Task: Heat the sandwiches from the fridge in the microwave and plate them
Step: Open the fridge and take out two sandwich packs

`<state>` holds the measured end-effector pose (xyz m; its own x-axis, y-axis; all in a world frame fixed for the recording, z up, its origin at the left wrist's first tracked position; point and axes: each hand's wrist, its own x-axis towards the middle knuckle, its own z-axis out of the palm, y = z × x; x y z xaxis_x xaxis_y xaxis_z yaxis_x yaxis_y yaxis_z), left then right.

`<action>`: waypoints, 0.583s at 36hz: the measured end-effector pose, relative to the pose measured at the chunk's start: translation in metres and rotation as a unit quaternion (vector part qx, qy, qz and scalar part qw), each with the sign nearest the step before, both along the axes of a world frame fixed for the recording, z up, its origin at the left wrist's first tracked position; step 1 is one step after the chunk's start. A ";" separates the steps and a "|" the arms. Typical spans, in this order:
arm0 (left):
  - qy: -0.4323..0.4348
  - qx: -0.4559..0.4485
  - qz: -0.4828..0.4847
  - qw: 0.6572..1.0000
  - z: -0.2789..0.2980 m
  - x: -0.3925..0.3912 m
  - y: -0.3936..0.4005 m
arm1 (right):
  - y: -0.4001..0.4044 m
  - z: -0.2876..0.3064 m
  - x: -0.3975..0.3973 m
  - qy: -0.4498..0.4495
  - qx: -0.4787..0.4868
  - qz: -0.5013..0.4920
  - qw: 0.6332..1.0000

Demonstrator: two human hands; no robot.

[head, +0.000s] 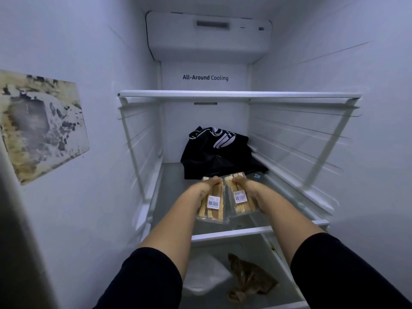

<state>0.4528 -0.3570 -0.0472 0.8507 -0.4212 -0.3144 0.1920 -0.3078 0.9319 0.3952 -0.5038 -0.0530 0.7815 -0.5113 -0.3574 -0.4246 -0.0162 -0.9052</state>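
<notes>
Both my arms reach into an open fridge. My left hand (206, 188) grips a clear-wrapped sandwich pack (213, 208) with a white barcode label. My right hand (244, 185) holds a second, similar sandwich pack (239, 201) beside it. The two packs touch side by side just above the glass shelf (174, 197). My fingers curl over the far ends of the packs, hiding them.
A black bag (214, 152) with white print sits at the back of the same shelf. An upper shelf (239, 94) spans above. Below, a white bag (205, 277) and a brown crumpled wrapper (249, 277) lie in the lower compartment. A stained patch (42, 123) marks the left wall.
</notes>
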 end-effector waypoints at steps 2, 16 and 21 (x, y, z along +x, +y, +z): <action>0.002 -0.006 -0.004 1.000 0.000 -0.002 0.001 | -0.005 -0.007 0.005 -0.012 0.011 -0.009 1.000; -0.001 -0.079 0.042 0.996 -0.023 -0.009 0.003 | 0.018 -0.025 -0.050 -0.144 -0.049 -0.149 0.977; 0.022 -0.133 0.028 0.990 -0.007 -0.057 0.027 | 0.023 -0.023 -0.073 -0.205 -0.012 -0.130 0.970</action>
<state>0.3957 -0.3304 -0.0542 0.8629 -0.4474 -0.2350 0.2435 -0.0395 0.9691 0.3220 -0.4806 -0.0758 0.6992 -0.7143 -0.0294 -0.0207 0.0208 -0.9996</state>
